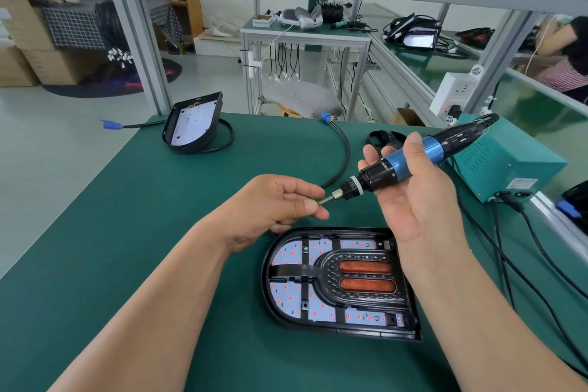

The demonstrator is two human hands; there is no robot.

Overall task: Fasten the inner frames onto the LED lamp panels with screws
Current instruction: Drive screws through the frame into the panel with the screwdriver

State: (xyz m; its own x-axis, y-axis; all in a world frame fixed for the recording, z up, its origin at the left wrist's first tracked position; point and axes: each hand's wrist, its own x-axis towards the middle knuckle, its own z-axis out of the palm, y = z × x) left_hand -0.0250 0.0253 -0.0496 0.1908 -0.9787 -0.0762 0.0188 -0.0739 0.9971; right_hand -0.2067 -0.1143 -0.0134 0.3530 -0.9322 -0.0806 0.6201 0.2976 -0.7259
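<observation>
A black LED lamp panel (288,293) lies flat on the green mat in front of me, with a black inner frame (366,277) holding two orange strips set into it. Above it my right hand (416,197) grips a blue and black electric screwdriver (410,159), held tilted with the bit pointing left. My left hand (276,200) pinches the tip of the screwdriver bit (324,200); any screw between the fingertips is hidden. A second lamp panel (192,124) stands tilted at the far left of the mat.
A teal power supply box (509,165) sits at the right with black cables (521,264) trailing toward me. A black cable with a blue connector (324,114) curves across the far mat. A person sits at the far right beyond the bench rail.
</observation>
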